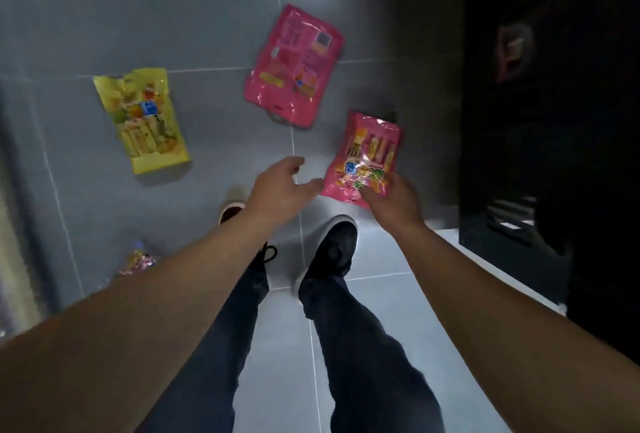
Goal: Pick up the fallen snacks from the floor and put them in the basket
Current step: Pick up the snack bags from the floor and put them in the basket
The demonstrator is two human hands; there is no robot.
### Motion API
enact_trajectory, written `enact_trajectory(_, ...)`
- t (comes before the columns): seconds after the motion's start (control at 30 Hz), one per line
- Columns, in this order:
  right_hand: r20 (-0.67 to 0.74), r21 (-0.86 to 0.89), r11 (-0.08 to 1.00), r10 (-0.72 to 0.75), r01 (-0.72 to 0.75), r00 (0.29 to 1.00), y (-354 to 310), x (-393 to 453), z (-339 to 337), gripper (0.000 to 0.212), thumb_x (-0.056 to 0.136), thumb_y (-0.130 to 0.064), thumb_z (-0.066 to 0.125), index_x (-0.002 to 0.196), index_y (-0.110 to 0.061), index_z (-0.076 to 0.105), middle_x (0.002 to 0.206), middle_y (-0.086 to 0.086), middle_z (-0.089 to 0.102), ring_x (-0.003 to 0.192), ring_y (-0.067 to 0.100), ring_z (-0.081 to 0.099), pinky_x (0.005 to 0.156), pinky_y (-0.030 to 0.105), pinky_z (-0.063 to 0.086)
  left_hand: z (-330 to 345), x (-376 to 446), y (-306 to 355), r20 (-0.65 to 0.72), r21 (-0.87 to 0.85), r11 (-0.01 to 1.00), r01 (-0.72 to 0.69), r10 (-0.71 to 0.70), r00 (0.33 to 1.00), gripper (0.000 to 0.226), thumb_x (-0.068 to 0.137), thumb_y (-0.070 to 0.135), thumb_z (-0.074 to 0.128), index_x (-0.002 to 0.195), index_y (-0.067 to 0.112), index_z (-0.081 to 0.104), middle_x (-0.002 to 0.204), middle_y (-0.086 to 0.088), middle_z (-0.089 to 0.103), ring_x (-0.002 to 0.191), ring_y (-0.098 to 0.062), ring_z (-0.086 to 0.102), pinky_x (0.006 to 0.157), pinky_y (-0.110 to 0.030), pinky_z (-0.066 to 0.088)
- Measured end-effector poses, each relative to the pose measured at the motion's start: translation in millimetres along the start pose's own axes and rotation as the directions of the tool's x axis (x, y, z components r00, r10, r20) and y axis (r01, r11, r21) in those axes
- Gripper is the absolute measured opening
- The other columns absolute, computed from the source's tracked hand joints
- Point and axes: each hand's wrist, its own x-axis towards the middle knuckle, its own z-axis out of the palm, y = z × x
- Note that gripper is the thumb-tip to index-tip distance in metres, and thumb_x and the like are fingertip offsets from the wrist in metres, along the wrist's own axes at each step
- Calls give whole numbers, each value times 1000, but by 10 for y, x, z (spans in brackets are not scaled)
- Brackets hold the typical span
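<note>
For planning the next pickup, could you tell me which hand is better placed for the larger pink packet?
Probably left. The left hand is open and empty, below the larger pink packet; the right hand already grips the smaller pink packet.

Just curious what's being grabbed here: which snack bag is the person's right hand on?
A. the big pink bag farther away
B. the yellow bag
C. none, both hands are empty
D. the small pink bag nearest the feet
D: the right hand grips the lower edge of the small pink bag, while the yellow bag and big pink bag lie untouched.
</note>
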Motion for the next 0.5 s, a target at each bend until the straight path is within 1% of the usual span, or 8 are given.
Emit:
enact_trajectory(0.1, -33, 8, 998, 64, -64, 997, 335, 711, 307, 44, 81, -33, 72, 121, -18, 64, 117, 7, 66, 97, 22, 65, 81, 26, 48, 401, 744, -241, 47, 18, 1000, 2, -3, 999, 64, 86, 42, 69, 141, 18, 49, 140, -1, 55, 124, -20, 55, 105, -32, 42)
enact_trajectory(0.2, -84, 10, 996, 87, -87, 993, 604, 1307, 507, 48, 77, -37, 72, 121, -18, 62, 120, 9, 62, 105, 26, 63, 88, 30, 50, 736, 1340, -355, 92, 43, 999, -25, 21, 996, 67, 87, 43, 68, 144, 17, 45, 144, -1, 53, 128, -20, 53, 106, -29, 40)
enact_trajectory(0.27, -133, 35, 995, 94, -90, 987, 762, 1657, 592, 61, 67, -48, 70, 120, -20, 62, 117, 7, 63, 104, 26, 63, 91, 36, 53, 927, 1662, -380, 96, 52, 997, -59, 54, 994, 68, 88, 43, 67, 145, 14, 44, 145, -3, 52, 129, -21, 52, 108, -31, 39)
enact_trajectory(0.33, -187, 110, 987, 135, -115, 973, 870, 1916, 629, 75, 57, -58, 67, 123, -23, 58, 117, 4, 64, 103, 25, 65, 89, 43, 57, 1102, 1930, -401, 103, 58, 994, -91, 85, 991, 66, 89, 41, 65, 145, 13, 44, 144, -4, 52, 129, -22, 53, 108, -33, 40)
enact_trajectory(0.4, -198, 184, 971, 191, -155, 961, 916, 2074, 648, 82, 62, -55, 71, 135, -23, 47, 126, 4, 59, 108, 26, 63, 90, 46, 56, 1235, 2142, -408, 125, 65, 992, -104, 96, 987, 60, 89, 37, 65, 141, 14, 47, 139, -5, 57, 124, -23, 55, 101, -31, 43)
enact_trajectory(0.43, -193, 221, 958, 226, -182, 955, 919, 2128, 647, 83, 66, -52, 72, 138, -24, 42, 130, 4, 57, 109, 27, 62, 90, 47, 56, 1293, 2232, -403, 142, 60, 992, -112, 103, 984, 54, 89, 35, 65, 137, 15, 50, 133, -5, 61, 119, -24, 59, 97, -32, 46)
enact_trajectory(0.47, -175, 253, 946, 250, -202, 952, 951, 2190, 658, 81, 69, -51, 73, 138, -24, 42, 130, 3, 58, 107, 26, 62, 88, 47, 56, 1358, 2311, -406, 163, 39, 992, -122, 114, 980, 47, 89, 32, 65, 131, 15, 54, 126, -5, 64, 113, -24, 62, 93, -33, 49)
enact_trajectory(0.5, -155, 276, 936, 266, -217, 951, 969, 2224, 669, 74, 71, -50, 73, 135, -23, 46, 126, 2, 61, 103, 24, 64, 85, 45, 57, 1404, 2362, -416, 179, 6, 992, -127, 124, 976, 41, 88, 30, 66, 126, 15, 56, 121, -5, 66, 109, -24, 64, 92, -36, 51)
